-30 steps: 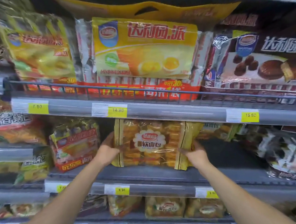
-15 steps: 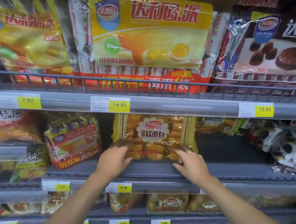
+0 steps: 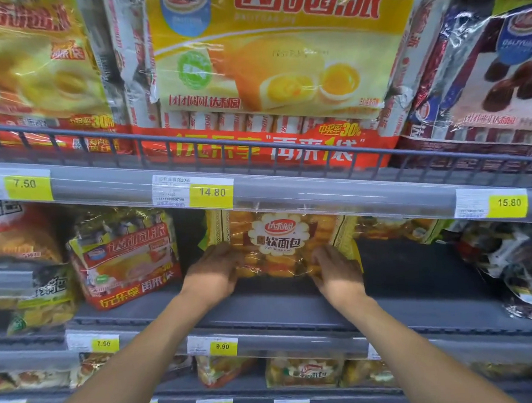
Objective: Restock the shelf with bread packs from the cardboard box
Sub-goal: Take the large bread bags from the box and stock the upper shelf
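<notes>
- Two bare forearms are seen reaching up and forward from the bottom edge toward the middle shelf [image 3: 296, 305].
- The left hand [image 3: 211, 271] is laid against the lower left corner of a bread pack [image 3: 279, 241], fingers spread and curled onto its wrapper.
- The right hand [image 3: 337, 270] is pressed to the lower right corner of the same pack, fingers likewise wrapped onto the film; the pack is gripped between both hands.
- The bread pack is stood upright on the grey middle shelf, its base touching the deck and its top partly hidden behind the price rail [image 3: 320, 195] above.
- Just left of it, apart by a dark gap, a red and yellow cake pack [image 3: 125, 259] is stood slightly tilted.
- To the right, the shelf deck is shown bare, with dark-printed bags [image 3: 517, 263] at the far end.
- Behind the pack, more golden packs are possibly stacked, though the shadow makes that uncertain.
- On the shelf above, a large yellow cake pack [image 3: 280, 51] is held behind a wire rail [image 3: 255, 142].
</notes>
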Demonstrator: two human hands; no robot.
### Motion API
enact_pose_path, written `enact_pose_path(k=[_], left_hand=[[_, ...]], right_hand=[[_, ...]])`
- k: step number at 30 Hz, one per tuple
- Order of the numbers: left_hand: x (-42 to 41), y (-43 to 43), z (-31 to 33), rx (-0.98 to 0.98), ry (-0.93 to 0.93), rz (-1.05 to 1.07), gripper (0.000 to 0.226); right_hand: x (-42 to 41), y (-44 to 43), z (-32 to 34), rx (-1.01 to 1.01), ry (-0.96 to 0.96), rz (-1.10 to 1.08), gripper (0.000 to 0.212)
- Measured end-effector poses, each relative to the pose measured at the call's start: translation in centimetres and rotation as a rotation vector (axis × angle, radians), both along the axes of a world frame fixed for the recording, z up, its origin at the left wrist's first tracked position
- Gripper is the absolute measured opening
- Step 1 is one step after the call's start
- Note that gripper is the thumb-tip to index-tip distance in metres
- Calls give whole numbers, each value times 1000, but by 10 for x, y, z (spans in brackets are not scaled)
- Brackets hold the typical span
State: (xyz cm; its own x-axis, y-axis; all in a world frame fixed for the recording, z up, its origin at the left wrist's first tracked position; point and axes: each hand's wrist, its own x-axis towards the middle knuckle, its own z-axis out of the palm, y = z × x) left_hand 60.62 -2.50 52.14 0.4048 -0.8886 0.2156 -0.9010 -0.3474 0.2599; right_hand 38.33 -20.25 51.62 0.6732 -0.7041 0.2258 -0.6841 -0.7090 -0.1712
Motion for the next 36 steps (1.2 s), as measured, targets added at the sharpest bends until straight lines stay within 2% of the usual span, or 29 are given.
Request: enact_pose_path(k=[7,15,21,28,36], left_hand=[[-6,13,5,-30,57,-59,38],[-60,32,21,-56,38,-243,45],[-125,30,8,-102,19,-457,56],[-225,7,-30,-98,0,-639,60],[-378,-10,-97,-90,50,-842,59]], right_hand=[[-18,-4,4,129,25,105,26],[-83,21,8,179,-107,162,34],[-176,45,-10,209,-280,195,39],[-302,71,-51,166,-305,60,48],[-466,113,-116,199,-226,-75,53]])
